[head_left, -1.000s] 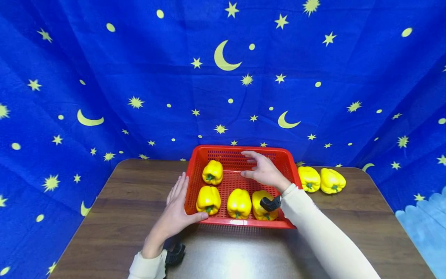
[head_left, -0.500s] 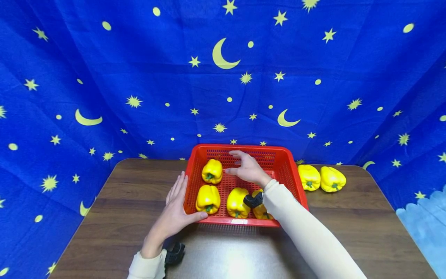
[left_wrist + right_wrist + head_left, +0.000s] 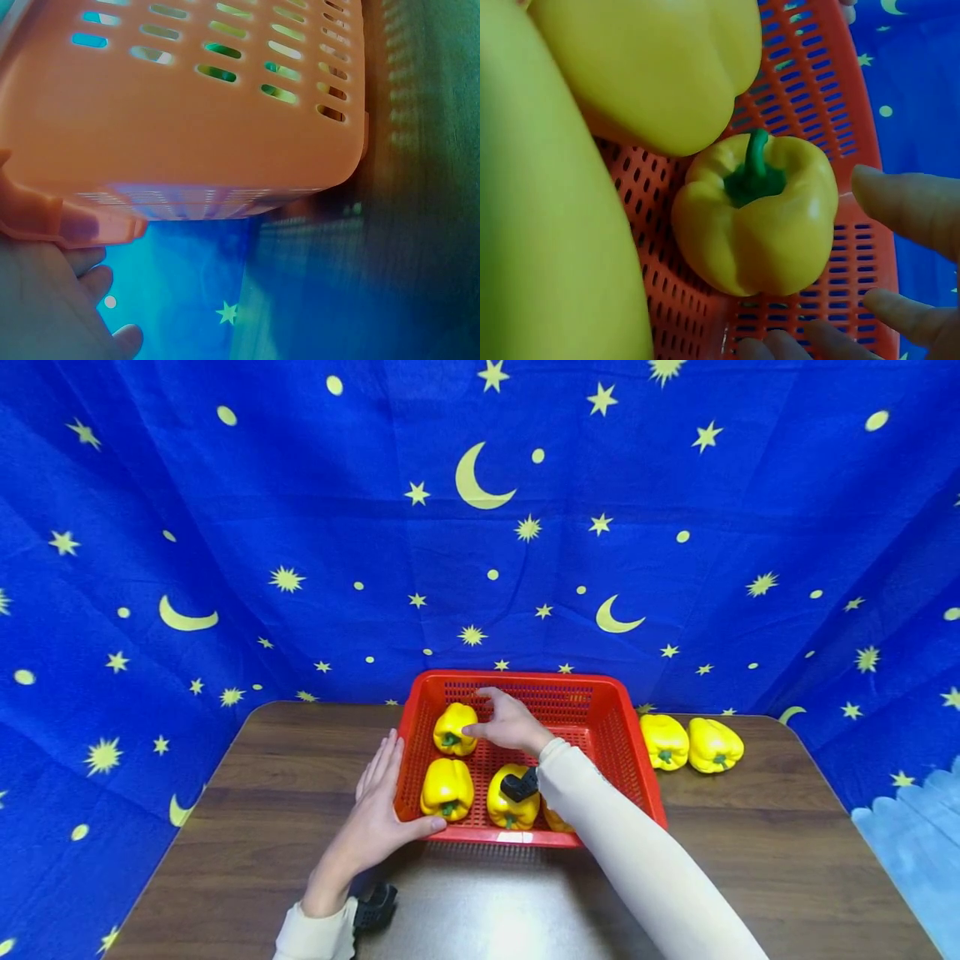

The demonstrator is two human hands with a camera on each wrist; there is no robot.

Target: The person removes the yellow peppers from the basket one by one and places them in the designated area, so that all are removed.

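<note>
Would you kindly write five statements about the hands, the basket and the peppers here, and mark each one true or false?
1. The left hand touches the red basket. True.
2. The right hand is over the inside of the red basket. True.
3. The right hand has lifted a pepper out. False: it holds none, and the back-left pepper beside it sits in the red basket.
4. Every pepper lies in the red basket. False: two yellow peppers lie on the table to its right.
5. The blue cloth behind the table shows stars and moons. True.
</note>
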